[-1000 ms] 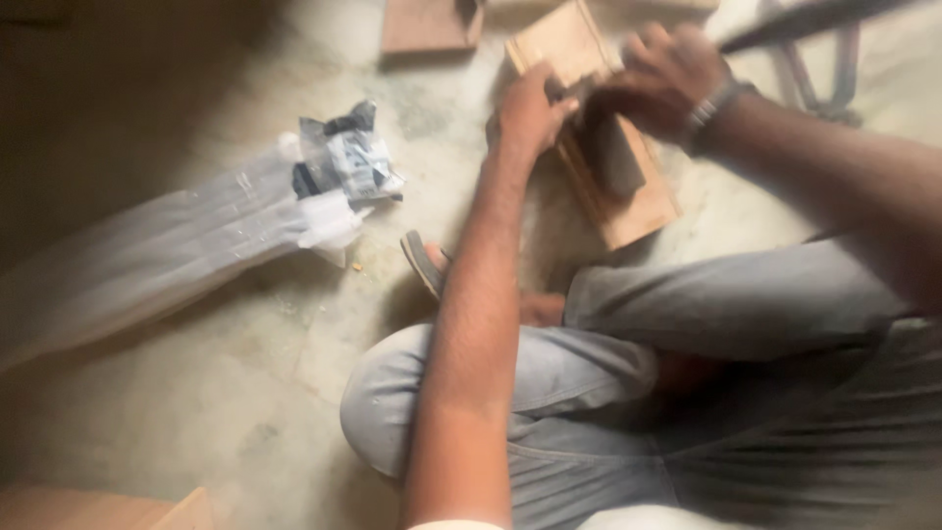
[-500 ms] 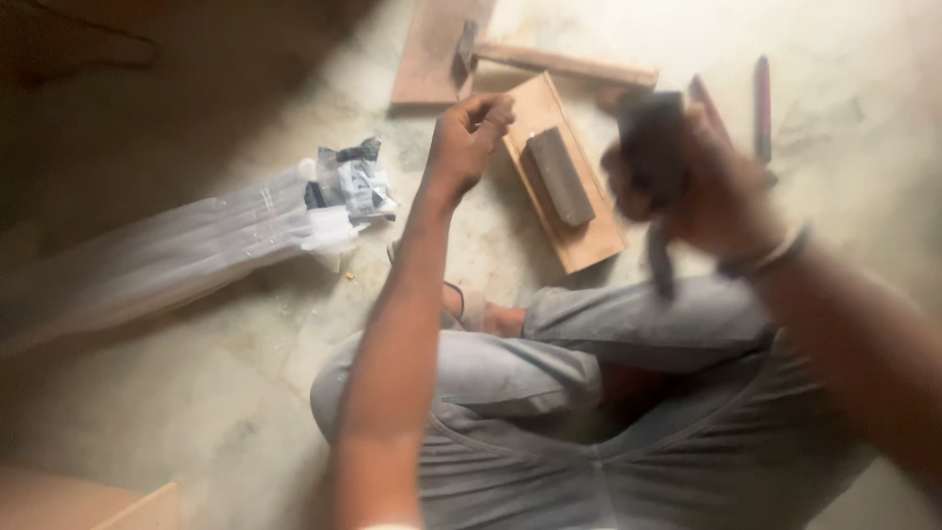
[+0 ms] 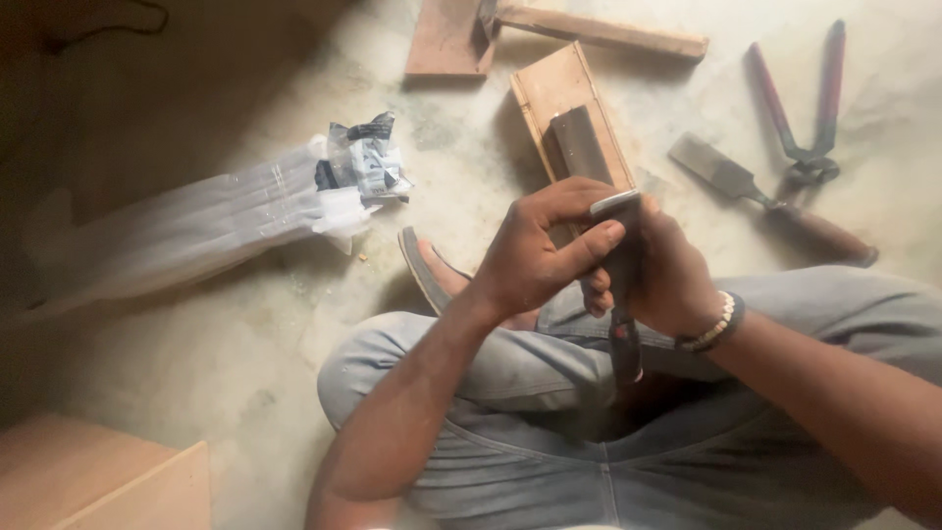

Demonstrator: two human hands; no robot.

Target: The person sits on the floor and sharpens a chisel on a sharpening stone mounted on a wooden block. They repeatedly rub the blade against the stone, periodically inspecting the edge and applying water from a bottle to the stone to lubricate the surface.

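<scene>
Near, over the lap, both hands close on an upright chisel (image 3: pixel 622 294): right hand (image 3: pixel 672 280) gripping the handle, left hand (image 3: pixel 540 250) with thumb by the blade tip. Farther, a sharpening stone (image 3: pixel 577 142) lies untouched on the floor (image 3: pixel 226 344), sharpening seemingly paused.

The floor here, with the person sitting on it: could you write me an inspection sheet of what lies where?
Surface: bare concrete floor, dusty, person sitting on it.
Job's things: chisel held upright in both hands, blade end up; sharpening stone lying in a wooden block just beyond.
Clutter: second chisel, pincers, hammer, clear plastic packet, sandal.
Grippers: left hand with thumb near the blade tip; right hand wrapped around the shaft.
Cables: a dark cord-like loop at top left, too dim to tell.
Surroundings: wooden box corner at lower left.
</scene>
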